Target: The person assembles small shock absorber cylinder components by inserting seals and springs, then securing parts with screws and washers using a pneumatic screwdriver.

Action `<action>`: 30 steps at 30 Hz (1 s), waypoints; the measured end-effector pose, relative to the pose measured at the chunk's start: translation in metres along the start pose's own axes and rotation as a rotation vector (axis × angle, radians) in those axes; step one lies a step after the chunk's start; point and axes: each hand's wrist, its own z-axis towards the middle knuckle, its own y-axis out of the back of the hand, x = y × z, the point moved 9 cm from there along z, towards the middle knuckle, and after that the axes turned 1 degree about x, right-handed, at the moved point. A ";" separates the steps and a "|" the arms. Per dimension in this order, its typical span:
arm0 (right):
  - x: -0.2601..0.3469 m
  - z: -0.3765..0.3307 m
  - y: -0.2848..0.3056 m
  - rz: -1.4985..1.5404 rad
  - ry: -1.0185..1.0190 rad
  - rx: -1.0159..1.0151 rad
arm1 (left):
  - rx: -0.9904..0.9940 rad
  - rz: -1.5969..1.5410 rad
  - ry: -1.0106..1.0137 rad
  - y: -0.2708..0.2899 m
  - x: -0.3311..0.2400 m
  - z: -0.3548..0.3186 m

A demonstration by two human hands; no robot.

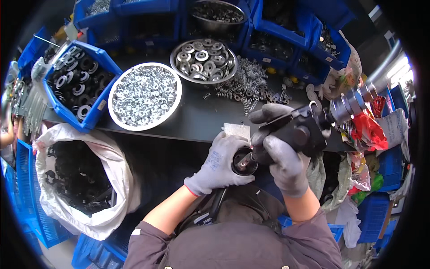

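My left hand (217, 166), in a grey glove, wraps round a black round cup-shaped part (246, 171) just beyond the front edge of the bench. My right hand (285, 168), gloved alike, grips a black power screwdriver (301, 134) that slants down to the left. Its metal tip reaches into the hollow of the round part; whether it touches a screw there I cannot tell. A ribbed metal fitting and hose (349, 104) run from the tool's back end to the upper right. Beside my left fingertips, a small flat metal plate (237, 130) lies at the bench edge.
On the dark bench (197, 114) stand a white bowl of small metal pieces (178, 104) and a steel bowl of ring-shaped parts (174, 67). Loose springs (253, 78) are heaped beside them. Blue bins (280, 58) line the back. A white sack (118, 179) of black parts sits left.
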 end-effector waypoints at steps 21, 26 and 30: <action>-0.128 -0.156 0.361 -0.740 -0.094 -1.026 | 0.198 -0.021 0.042 -0.001 -0.002 0.010; -0.065 -0.125 0.210 -1.234 0.268 -0.653 | 0.144 -0.147 0.264 0.000 0.007 0.001; -0.228 -0.123 0.093 -0.927 -0.274 0.377 | 0.213 0.079 0.182 -0.006 -0.007 0.007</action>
